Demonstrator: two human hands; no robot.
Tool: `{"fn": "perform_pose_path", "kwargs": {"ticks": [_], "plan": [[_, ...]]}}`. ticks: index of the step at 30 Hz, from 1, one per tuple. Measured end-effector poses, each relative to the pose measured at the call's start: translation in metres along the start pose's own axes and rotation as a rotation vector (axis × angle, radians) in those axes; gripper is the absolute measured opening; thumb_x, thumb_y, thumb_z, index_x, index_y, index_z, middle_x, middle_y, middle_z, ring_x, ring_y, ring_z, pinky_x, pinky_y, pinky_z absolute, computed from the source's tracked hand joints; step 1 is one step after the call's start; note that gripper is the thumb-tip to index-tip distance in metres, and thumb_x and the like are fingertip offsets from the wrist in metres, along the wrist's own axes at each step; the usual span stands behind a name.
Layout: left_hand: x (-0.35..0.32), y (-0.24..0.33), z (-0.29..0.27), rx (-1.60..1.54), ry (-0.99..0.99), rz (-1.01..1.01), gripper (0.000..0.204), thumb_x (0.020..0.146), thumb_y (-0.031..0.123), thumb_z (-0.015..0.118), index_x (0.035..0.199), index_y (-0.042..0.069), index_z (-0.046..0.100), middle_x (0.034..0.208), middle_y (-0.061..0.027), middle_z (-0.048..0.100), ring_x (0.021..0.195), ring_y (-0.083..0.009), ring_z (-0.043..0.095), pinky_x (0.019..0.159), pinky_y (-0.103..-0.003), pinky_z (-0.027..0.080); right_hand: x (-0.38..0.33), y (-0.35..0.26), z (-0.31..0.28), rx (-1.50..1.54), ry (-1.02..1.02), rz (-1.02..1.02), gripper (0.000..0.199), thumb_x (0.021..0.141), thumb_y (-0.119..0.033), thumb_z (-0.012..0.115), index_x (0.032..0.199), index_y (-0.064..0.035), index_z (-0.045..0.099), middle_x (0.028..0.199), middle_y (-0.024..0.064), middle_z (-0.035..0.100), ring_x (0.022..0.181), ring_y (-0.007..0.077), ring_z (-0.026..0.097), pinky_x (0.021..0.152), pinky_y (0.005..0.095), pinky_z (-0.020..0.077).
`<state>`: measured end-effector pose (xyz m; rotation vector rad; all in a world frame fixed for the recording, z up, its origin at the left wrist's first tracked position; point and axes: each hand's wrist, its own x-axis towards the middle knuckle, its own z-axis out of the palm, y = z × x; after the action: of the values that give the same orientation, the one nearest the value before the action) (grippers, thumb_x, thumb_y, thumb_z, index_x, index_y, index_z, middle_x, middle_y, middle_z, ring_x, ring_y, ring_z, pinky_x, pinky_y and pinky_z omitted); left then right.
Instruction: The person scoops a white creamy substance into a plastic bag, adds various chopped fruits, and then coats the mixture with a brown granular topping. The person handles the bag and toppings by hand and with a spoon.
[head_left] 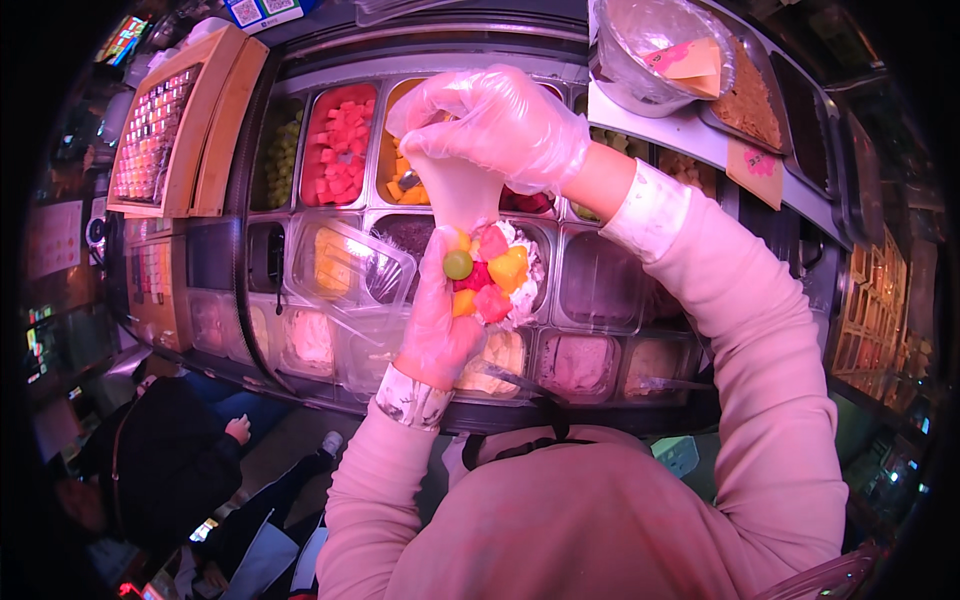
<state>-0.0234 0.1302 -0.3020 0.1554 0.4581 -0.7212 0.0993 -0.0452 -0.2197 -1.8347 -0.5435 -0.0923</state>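
Cupped in my left hand [437,338], in a clear glove, is a mound of cut fruit [492,272] on white cream [524,290]. Green grape, yellow mango-like cubes, pink watermelon-like cubes and a red piece show on top. A soft, pale sheet of dough [464,190] stretches up from the far side of the mound. My gloved right hand [505,125] pinches its upper edge above the fruit bins; the fingertips are partly hidden behind the hand. The dough under the fruit cannot be seen.
Metal bins of watermelon cubes [340,145] and grapes [283,155] lie at the far left. Clear plastic lids [345,270] rest over nearer tubs, beside a pink tub [578,362]. A plastic-lined bowl [640,60] stands far right, a wooden rack [190,120] far left. A person [170,450] is at lower left.
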Motion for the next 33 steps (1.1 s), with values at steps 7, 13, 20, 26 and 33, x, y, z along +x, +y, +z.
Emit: {"fn": "perform_pose_path", "kwargs": {"ticks": [7, 13, 20, 26, 33], "plan": [[-0.002, 0.000, 0.027, 0.091, 0.018, 0.067, 0.060, 0.108, 0.054, 0.055, 0.152, 0.013, 0.051, 0.150, -0.0106, 0.059, 0.141, -0.0313, 0.056, 0.118, -0.052, 0.047, -0.043, -0.033, 0.011, -0.267, -0.038, -0.254, 0.021, 0.096, -0.022, 0.072, 0.104, -0.0017, 0.072, 0.090, 0.0133, 0.074, 0.083, 0.0318, 0.074, 0.076, 0.0393, 0.0601], [-0.003, -0.002, 0.019, 0.200, -0.008, 0.164, 0.056, 0.109, 0.047, 0.057, 0.151, 0.011, 0.051, 0.147, -0.0110, 0.061, 0.137, -0.0283, 0.058, 0.116, -0.048, 0.049, -0.032, -0.061, -0.016, 0.017, -0.273, 0.577, 0.058, 0.091, -0.045, 0.081, 0.112, 0.0080, 0.072, 0.090, 0.0132, 0.077, 0.079, 0.0145, 0.072, 0.075, 0.0301, 0.0564], [-0.019, -0.007, 0.017, 0.287, -0.012, -0.002, 0.048, 0.109, 0.037, 0.062, 0.145, 0.008, 0.051, 0.137, -0.0115, 0.064, 0.127, -0.0295, 0.065, 0.109, -0.049, 0.054, -0.022, -0.016, -0.036, 0.196, -0.707, 0.801, 0.041, 0.086, -0.036, 0.085, 0.098, 0.0024, 0.082, 0.080, 0.0030, 0.073, 0.074, 0.0126, 0.064, 0.068, 0.0278, 0.0508], [-0.024, -0.011, 0.013, 0.466, 0.029, 0.018, 0.050, 0.112, 0.041, 0.055, 0.150, 0.008, 0.050, 0.130, -0.0075, 0.061, 0.118, -0.0223, 0.065, 0.095, -0.039, 0.058, -0.025, -0.004, -0.034, -0.146, -0.808, 0.883, 0.021, 0.075, -0.014, 0.085, 0.086, 0.0023, 0.078, 0.075, 0.0030, 0.068, 0.072, 0.0145, 0.061, 0.061, 0.0314, 0.0467], [-0.024, -0.011, 0.013, 0.507, -0.013, -0.002, 0.055, 0.110, 0.041, 0.057, 0.152, 0.006, 0.048, 0.125, -0.0060, 0.061, 0.116, -0.0225, 0.065, 0.096, -0.039, 0.057, -0.029, 0.003, -0.036, 0.081, -0.710, 0.944, 0.022, 0.066, -0.004, 0.085, 0.085, -0.0002, 0.075, 0.076, 0.0034, 0.067, 0.070, 0.0139, 0.060, 0.059, 0.0303, 0.0460]]}}
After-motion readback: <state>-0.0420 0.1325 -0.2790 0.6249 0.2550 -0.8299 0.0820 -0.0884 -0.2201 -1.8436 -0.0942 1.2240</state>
